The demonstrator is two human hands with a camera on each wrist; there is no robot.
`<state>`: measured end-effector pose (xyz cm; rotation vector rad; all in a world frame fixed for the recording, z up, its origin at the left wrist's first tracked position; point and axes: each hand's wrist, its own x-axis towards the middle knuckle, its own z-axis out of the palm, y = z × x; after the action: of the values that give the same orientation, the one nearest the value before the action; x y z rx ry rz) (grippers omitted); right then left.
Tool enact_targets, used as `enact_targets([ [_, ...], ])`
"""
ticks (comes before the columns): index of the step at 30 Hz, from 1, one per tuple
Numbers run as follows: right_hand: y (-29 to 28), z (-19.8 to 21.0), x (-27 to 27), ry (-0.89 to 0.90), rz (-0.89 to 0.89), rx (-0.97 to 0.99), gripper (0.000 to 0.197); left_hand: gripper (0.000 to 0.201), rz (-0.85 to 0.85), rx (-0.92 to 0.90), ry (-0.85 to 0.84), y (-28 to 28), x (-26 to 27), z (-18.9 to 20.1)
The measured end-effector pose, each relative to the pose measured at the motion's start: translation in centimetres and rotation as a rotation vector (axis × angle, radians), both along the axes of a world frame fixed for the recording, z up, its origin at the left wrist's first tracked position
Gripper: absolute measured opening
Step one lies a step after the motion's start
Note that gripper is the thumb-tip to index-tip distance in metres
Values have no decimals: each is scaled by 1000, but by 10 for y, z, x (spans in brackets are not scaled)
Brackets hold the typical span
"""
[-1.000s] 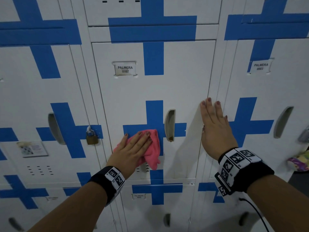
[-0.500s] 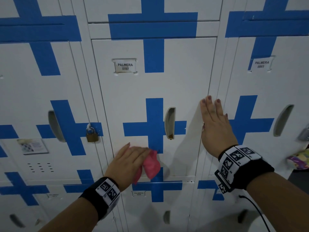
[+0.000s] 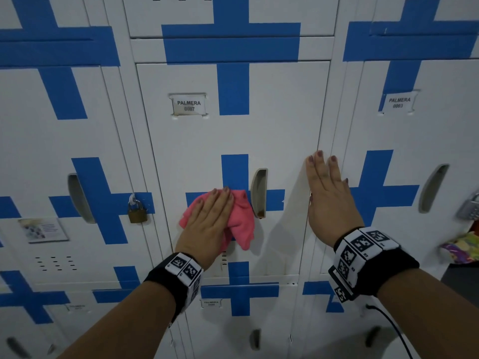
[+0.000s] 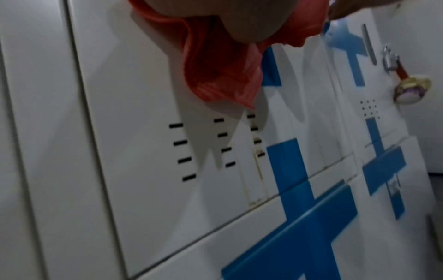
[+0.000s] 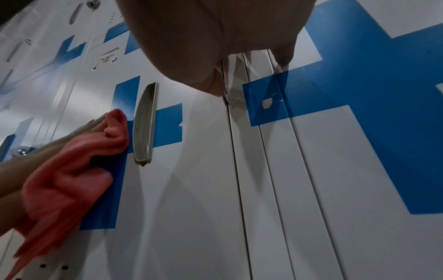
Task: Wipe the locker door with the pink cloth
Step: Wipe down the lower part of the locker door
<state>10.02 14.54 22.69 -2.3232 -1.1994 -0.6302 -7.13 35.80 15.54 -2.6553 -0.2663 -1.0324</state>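
Mid-wipe on the locker door, the one labelled PALMERA. Left hand laid flat, fingers straight and close together, pressing the pink cloth onto the blue cross at door centre, just at nine o'clock of the recessed handle. Flat palm likely chosen to spread pressure across the bunched fabric; loose corner dangling toward six o'clock, over the vent slots. Right hand open too, fingers straight and together, planted on the door's three o'clock edge and the seam beyond, seemingly bracing the panel against the push. Upper half toward twelve o'clock probably awaiting its pass. Padlock on the neighbouring door at nine o'clock, well apart.
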Motion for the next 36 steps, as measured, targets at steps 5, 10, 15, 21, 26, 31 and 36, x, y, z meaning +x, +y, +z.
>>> enact_targets([
  [5, 1, -1, -1, -10, -5, 2, 94, 81, -11, 108, 119, 10, -2, -24],
  [10, 2, -1, -2, -6, -7, 2, 92, 75, -36, 181, 217, 10, -3, -40],
  [15, 3, -2, -1, -1, -8, 6, 91, 113, -82, 312, 322, 5, -1, -46],
  [21, 1, -1, -1, 1, -4, -2, 94, 112, -174, 431, 517, 7, -8, -37],
  [26, 0, 0, -1, -1, -9, -23, 95, 82, -222, 363, 534, 3, -14, -24],
  [31, -1, 1, -1, 8, -9, -32, 96, 58, -276, 238, 202, -9, -18, -13],
  [36, -1, 1, -2, 19, -2, -29, 96, 19, -124, -623, -424, -33, -22, 15],
])
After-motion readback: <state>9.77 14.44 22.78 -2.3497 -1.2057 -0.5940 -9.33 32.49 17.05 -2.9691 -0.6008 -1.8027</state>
